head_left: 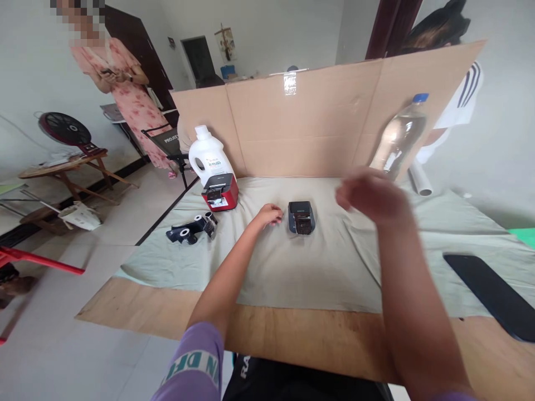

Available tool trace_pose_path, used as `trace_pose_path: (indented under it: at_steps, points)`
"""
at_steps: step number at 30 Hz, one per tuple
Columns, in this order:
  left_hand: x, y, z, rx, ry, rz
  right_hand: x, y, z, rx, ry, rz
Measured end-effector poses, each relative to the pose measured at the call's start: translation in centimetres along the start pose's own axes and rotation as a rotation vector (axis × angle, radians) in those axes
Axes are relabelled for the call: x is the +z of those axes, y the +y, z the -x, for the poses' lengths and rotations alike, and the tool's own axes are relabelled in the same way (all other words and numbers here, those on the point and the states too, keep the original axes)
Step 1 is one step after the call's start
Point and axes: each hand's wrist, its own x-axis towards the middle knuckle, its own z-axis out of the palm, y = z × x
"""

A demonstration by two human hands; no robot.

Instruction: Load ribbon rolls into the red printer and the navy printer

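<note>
My left hand [270, 215] rests on the grey-green cloth with its fingers loosely bent and nothing visible in them. Just right of it, apart from the fingers, sits a small dark device [301, 217], perhaps a mini printer, with a shiny dark strip at its front. My right hand [368, 192] is raised over the cloth's right side, in front of the clear bottle [403, 136] with a blue cap. Motion smears its fingers, so their grip cannot be made out. A red-and-black boxy device [220, 192] stands at the left before a white jug [211, 153].
Several dark rolls [188, 235] with white cores lie at the left. A cardboard panel [292, 131] stands along the back. A dark phone [493, 292] lies at the right, and a white tube [419, 178] behind. One person [125, 94] stands back left; another is behind the panel.
</note>
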Motion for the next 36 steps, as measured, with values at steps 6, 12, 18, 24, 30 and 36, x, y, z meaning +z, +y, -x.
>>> trace_pose_path:
  at_steps: [6,12,18,24,30,36]
  points:
    - [0.9,-0.2,-2.3,-0.074,-0.123,0.091,5.5,8.9,-0.7,0.287,0.19,-0.051]
    - [0.8,-1.5,-3.7,-0.131,-0.201,0.181,6.9,13.0,1.2,0.252,0.179,0.101]
    - [0.7,-1.3,-4.0,-0.166,-0.218,0.188,6.7,13.1,1.3,0.228,0.16,0.15]
    - [0.7,-0.7,-4.0,-0.185,-0.188,0.108,6.7,12.7,1.4,0.229,0.13,0.192]
    - [0.7,-0.4,-4.3,-0.199,-0.181,0.06,6.8,12.0,1.6,0.242,0.131,0.188]
    - [0.9,-0.1,-4.1,-0.206,-0.171,0.039,7.0,12.0,1.8,0.243,0.148,0.177]
